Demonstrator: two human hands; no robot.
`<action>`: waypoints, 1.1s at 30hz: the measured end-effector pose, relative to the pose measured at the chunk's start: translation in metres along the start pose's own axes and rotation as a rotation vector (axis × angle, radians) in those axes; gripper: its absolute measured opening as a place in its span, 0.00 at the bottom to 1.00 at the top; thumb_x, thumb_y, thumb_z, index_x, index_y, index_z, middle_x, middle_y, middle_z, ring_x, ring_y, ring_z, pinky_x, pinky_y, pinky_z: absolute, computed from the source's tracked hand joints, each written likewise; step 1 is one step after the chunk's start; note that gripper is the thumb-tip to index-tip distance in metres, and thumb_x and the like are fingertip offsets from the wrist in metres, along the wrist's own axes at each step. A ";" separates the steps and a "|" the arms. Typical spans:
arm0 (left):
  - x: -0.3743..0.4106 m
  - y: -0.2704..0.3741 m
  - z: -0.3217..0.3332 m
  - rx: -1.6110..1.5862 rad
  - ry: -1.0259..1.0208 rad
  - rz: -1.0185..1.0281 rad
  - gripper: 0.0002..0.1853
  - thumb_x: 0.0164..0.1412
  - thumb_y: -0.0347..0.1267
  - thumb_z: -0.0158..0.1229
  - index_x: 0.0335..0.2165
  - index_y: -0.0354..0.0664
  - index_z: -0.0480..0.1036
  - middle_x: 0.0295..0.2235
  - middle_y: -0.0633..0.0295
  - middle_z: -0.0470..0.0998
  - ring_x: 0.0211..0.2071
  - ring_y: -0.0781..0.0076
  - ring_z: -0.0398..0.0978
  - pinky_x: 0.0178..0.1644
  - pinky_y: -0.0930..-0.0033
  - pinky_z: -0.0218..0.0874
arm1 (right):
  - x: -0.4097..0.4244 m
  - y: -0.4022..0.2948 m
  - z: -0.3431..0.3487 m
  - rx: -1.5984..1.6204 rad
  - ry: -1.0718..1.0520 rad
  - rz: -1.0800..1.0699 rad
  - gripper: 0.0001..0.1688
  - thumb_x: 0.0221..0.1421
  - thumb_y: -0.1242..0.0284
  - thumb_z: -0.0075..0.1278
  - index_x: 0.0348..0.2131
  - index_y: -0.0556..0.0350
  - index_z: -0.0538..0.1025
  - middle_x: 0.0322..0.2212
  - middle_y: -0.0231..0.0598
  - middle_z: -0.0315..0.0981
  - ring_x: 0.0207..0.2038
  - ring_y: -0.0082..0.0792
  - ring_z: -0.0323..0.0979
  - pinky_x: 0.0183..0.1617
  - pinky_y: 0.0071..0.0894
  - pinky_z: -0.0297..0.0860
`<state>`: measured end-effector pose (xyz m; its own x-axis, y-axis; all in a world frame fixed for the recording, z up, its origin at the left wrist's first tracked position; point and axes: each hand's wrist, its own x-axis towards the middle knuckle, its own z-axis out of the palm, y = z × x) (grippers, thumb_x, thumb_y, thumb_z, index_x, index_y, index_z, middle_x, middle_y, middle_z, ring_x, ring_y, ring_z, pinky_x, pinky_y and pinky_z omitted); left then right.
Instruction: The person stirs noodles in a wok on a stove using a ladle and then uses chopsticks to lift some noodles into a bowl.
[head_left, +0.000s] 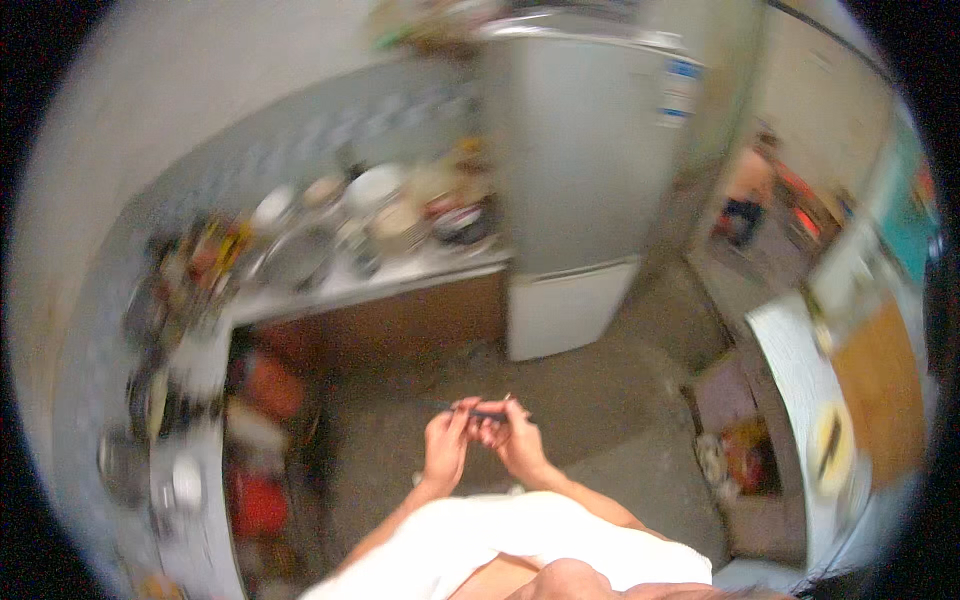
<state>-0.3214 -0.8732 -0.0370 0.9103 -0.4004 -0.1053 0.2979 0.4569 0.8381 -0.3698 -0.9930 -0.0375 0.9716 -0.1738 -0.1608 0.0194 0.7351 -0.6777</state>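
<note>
Both hands are together in front of my body, above the floor. A thin dark object (491, 415) lies crosswise between them; blur hides what exactly it is. My left hand (448, 442) pinches its left end with the fingertips. Around its right part are the fingers of my right hand (519, 444), with the thumb on top and the other fingers curled below.
A refrigerator (589, 157) stands ahead, beside an L-shaped counter (390, 274) crowded with blurred dishes and cookware. At right, a light-coloured table (784, 360) bears a brown board (881, 397) and a yellowish plate (841, 469) with a dark item. A person (746, 187) is beyond the doorway.
</note>
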 end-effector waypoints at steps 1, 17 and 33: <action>-0.008 0.014 -0.006 -0.032 0.057 0.042 0.14 0.67 0.33 0.49 0.44 0.32 0.73 0.27 0.66 0.72 0.27 0.80 0.68 0.31 0.76 0.63 | 0.005 0.005 0.015 -0.036 -0.032 0.061 0.31 0.68 0.54 0.32 0.41 0.68 0.72 0.25 0.37 0.70 0.23 0.25 0.66 0.29 0.24 0.66; -0.171 0.173 -0.305 -0.007 0.620 0.394 0.17 0.68 0.35 0.47 0.49 0.39 0.74 0.25 0.75 0.70 0.26 0.87 0.62 0.30 0.80 0.56 | 0.011 0.272 0.281 -0.374 -0.543 0.468 0.20 0.67 0.58 0.39 0.37 0.58 0.69 0.22 0.40 0.72 0.19 0.29 0.69 0.21 0.24 0.62; -0.133 0.285 -0.535 -0.008 0.658 0.368 0.27 0.68 0.45 0.47 0.54 0.34 0.64 0.46 0.55 0.72 0.45 0.66 0.73 0.44 0.66 0.68 | 0.165 0.374 0.449 -0.537 -0.473 -0.092 0.29 0.67 0.49 0.32 0.37 0.56 0.69 0.20 0.36 0.69 0.21 0.26 0.67 0.25 0.25 0.60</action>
<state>-0.2040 -0.2645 -0.0707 0.9344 0.3355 -0.1195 -0.0589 0.4764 0.8772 -0.0963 -0.4523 0.0045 0.9721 0.1717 0.1596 0.1058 0.2863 -0.9523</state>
